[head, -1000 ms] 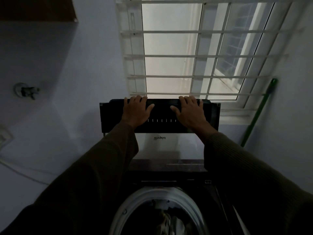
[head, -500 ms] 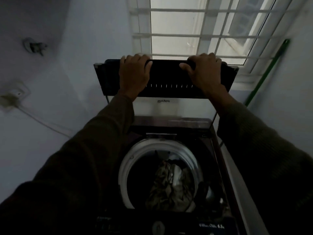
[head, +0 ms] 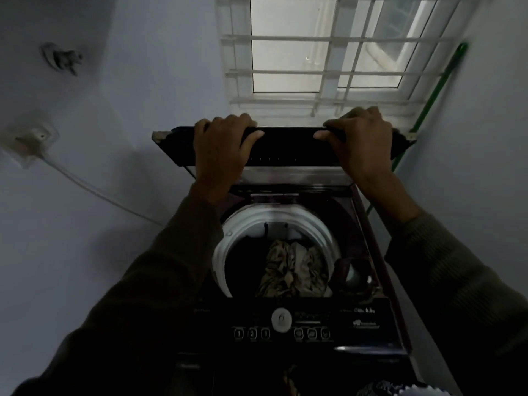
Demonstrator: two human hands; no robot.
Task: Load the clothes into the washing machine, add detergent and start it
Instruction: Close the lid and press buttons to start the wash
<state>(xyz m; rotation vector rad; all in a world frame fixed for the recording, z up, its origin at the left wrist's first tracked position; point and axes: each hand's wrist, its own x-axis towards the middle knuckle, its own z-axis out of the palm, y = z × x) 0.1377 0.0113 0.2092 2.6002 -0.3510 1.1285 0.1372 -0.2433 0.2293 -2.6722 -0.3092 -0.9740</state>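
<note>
while both hands grip the far edge of the dark folding lid (head: 285, 147), left hand (head: 221, 147) and right hand (head: 361, 144) curl shut over it. below the grip, patterned crumpled clothes (head: 294, 270) lie inside the white-rimmed round drum (head: 228, 247). loading appears done; detergent status cannot be told, and starting at the dark button panel (head: 285, 324) nearest the person remains.

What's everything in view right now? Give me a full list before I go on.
washing machine: 1, dark, centre, top open
lid: 1, black, raised at the back
drum: 1, white rim, under the lid
clothes: 1 heap, tan patterned, inside drum
control panel: 1, black, near edge
window: 1, white bars, behind
pole: 1, green, leaning right of window
wall socket: 1, white, left wall
left hand: gripping lid
right hand: gripping lid
</note>
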